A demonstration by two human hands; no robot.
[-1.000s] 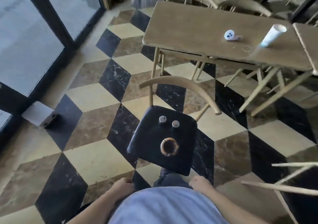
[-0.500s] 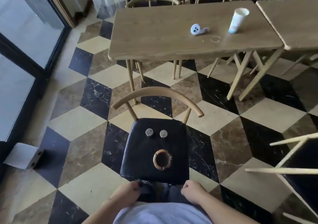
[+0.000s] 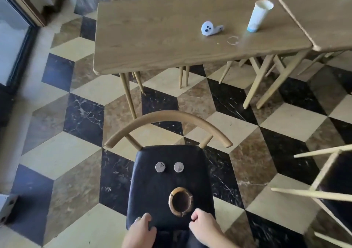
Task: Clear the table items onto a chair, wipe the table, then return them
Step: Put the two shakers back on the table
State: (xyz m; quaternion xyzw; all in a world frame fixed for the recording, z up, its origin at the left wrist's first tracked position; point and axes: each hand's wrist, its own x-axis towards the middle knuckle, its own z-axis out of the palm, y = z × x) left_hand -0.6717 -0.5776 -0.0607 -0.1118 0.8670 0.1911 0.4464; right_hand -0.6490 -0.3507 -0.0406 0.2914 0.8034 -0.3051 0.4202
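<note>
Flanking the ashtray (image 3: 181,201), left hand (image 3: 142,228), right hand (image 3: 204,226).

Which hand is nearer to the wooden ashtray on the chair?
Right. The right hand is at the seat's front edge just beside the wooden ashtray; the left hand is farther off, toward the seat's left front corner.

Ashtray (image 3: 181,201) on chair (image 3: 152,194) — table (image 3: 152,38) beyond.

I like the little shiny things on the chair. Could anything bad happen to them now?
Maybe. The two shakers and the ashtray sit loose on the chair seat. Both hands, left hand and right hand, are at its front edge, so a bump or tilt could topple them onto the floor.
</note>
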